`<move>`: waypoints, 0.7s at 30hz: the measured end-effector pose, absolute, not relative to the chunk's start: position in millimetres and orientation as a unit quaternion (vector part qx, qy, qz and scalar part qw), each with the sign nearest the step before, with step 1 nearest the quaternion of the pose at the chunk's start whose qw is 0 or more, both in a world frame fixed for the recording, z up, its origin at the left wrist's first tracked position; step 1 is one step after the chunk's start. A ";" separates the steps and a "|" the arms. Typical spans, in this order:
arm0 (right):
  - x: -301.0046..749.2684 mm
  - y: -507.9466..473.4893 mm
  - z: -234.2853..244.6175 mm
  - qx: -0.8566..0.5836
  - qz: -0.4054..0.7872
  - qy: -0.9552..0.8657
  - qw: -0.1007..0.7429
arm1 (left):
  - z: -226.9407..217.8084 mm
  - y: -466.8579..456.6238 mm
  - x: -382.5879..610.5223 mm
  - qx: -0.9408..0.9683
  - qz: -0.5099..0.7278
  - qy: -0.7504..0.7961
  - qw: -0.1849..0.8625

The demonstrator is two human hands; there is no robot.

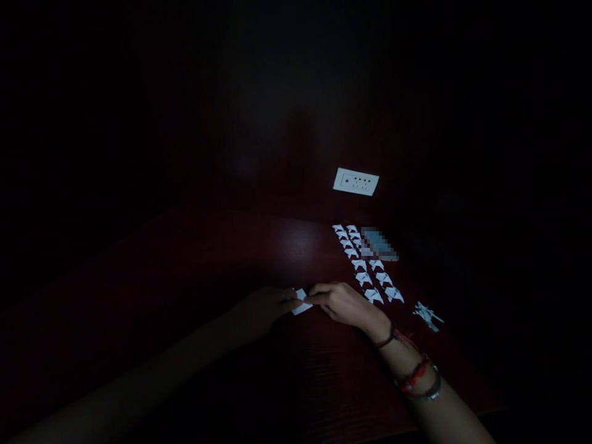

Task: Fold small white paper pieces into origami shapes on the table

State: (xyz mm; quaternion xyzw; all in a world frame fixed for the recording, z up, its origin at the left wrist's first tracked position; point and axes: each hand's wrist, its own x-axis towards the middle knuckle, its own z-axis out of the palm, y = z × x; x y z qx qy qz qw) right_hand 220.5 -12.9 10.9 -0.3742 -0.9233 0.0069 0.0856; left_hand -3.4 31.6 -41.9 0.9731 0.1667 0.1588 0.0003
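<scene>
Paper piece (303, 308) flat or nearly so on the dark red tabletop (259, 246), directly between the hands, touched by both. Left hand (266, 309) comes in from its left side, right hand (343, 303) from its right; neither clearly nearer. Long axis: can't call it, fingers cover the middle; visible part runs roughly away from the person. Left fingers loosely extended, tips on paper's left edge, dim. Right fingers half curled, tips on its right side. Pinched or just pressed down: can't tell for either. Right wrist and forearm wear bands (419, 374). Outward: two rows of folded papers (363, 278) beyond the right hand, pixelated flat object (380, 244) beside them, paper strips (428, 316) farther right, socket plate (356, 182) behind.
</scene>
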 end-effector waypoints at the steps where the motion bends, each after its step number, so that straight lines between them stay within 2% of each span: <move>1: 220.7 -13.1 11.4 -0.374 0.006 -0.924 0.082 | -41.2 31.1 -3.6 0.974 0.154 0.168 -0.001; 21: 227.8 -15.1 15.0 -0.403 -0.015 -0.912 0.083 | -38.3 28.6 -6.0 0.971 0.162 0.177 0.013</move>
